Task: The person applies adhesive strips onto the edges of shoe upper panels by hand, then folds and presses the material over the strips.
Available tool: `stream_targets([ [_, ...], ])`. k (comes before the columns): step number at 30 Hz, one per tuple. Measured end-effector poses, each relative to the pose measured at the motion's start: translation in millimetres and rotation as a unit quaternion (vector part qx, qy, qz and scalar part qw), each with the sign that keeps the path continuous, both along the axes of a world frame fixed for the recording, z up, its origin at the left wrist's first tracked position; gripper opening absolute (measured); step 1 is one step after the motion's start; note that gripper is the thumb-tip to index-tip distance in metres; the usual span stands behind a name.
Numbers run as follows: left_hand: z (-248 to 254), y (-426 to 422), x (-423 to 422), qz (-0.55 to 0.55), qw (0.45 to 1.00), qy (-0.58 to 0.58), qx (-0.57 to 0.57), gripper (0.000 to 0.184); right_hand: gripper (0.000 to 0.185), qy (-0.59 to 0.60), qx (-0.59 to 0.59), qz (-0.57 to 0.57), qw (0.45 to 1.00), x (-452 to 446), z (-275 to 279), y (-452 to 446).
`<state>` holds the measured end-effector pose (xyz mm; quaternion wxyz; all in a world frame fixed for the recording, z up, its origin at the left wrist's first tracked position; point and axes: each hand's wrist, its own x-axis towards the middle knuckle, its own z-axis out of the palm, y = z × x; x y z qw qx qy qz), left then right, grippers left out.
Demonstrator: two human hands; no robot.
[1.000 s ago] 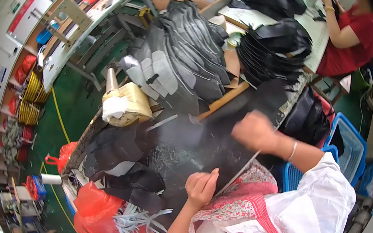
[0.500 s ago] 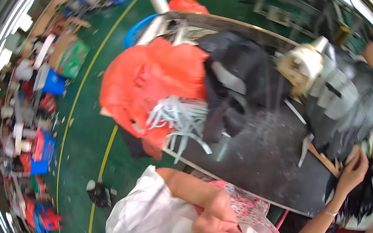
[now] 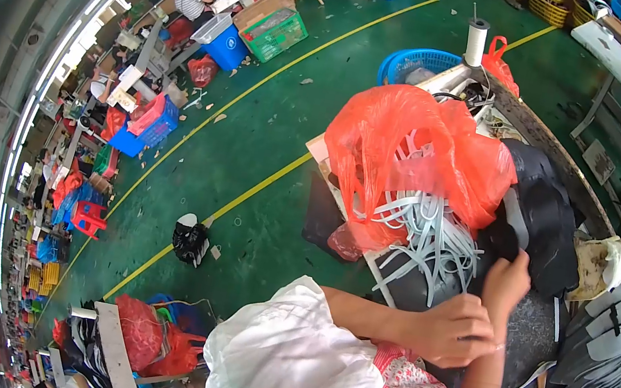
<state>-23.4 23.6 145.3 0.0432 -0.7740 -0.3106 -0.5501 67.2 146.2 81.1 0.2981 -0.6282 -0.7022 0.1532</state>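
My left hand [image 3: 461, 330] is curled in a loose fist over the near side of the table, close to my right wrist. Whatever its fingers may hold is hidden. My right hand [image 3: 509, 285] reaches past it, fingers closed on the edge of a flat black piece [image 3: 500, 237]. That piece lies beside larger black sheets [image 3: 544, 214]. Left of the right hand, a bundle of pale grey-blue strips [image 3: 431, 240] spills from under a red plastic bag [image 3: 418, 147].
A dark worktable [image 3: 532, 325] has a raised wooden edge. Stacked grey and black pieces [image 3: 616, 348] lie at its right, near a cream-coloured bundle [image 3: 606, 263]. A thread spool [image 3: 476, 42] and a blue basket [image 3: 416, 67] are beyond. Green floor [image 3: 250, 158] stretches left.
My right hand has left the stacked pieces on the right and reached the black material. My left hand has moved from near my chin out over the table. The view has turned.
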Motion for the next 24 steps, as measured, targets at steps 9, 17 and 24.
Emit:
stream_targets([
  [9, -112.3, 17.2, -57.6, 0.206, 0.911, 0.205, -0.292, 0.043, 0.047, 0.257, -0.409, 0.131, 0.866, 232.2, 10.9, -28.9],
  [17, -111.2, 22.9, -63.5, 0.183, 0.917, 0.182, -0.305, 0.034, 0.027, -0.029, -0.308, 0.1, 0.946, 252.4, 30.6, -77.4],
  [24, -107.4, 37.6, -52.7, 0.199, 0.909, 0.216, -0.295, 0.022, 0.024, -0.076, 0.019, 0.093, 0.993, 176.5, 82.0, -102.9],
])
